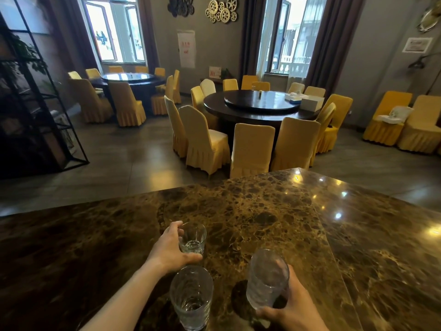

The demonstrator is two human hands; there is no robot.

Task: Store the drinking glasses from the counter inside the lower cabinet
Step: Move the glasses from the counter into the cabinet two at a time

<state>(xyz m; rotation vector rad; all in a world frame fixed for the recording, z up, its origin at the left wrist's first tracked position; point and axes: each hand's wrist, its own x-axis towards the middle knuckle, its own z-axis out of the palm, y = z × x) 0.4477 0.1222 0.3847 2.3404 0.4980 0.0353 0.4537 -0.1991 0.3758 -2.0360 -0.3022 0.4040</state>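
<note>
Head cam shot, looking down over a brown marble counter [262,206]. Left hand [170,249] is curled around a short glass tumbler [192,237], thumb on the near side and fingers behind it, and the tumbler looks like it's sitting on the stone, though I can't be sure. Right hand [296,304] is closed round the base of a tall ribbed glass [267,278], which is tipped a bit toward the left hand and seems lifted off the surface. A second tall glass [191,298] stands loose just below the left wrist, between both arms.

That loose one is what worries me. If the left forearm pulls straight back with the tumbler, it could clip the rim and knock it over on hard stone. The right grip is also low on a tall glass, so a quick swing down toward the cabinet might let it pivot out. Cabinet itself isn't visible.
</note>
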